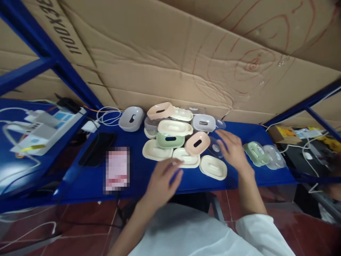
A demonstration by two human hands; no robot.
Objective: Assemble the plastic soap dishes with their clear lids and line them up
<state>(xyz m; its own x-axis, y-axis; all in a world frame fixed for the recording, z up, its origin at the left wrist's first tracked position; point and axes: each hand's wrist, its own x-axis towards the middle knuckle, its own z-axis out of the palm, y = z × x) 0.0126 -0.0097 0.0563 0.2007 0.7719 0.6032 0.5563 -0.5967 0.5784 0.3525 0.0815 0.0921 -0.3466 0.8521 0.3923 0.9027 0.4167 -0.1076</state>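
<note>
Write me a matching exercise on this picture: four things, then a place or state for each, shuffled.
Things:
1. Left hand
2. Right hand
3. Green dish in the heap
4. Cardboard

Places or states:
A. Lying just left of a peach dish
B. Behind the heap, marked with red lines
C. Fingertips by a cream dish at the heap's near side
D. Beside the clear lids on the heap's right

Pairs: 1-C, 2-D, 3-A, 4-B

We see a loose, pale top (183,231), white with a faint bluish cast and soft creases across its front. Its right sleeve (263,233) ends in a wide hem (255,216); the left hand (162,183) and right hand (234,149) are bare.
</note>
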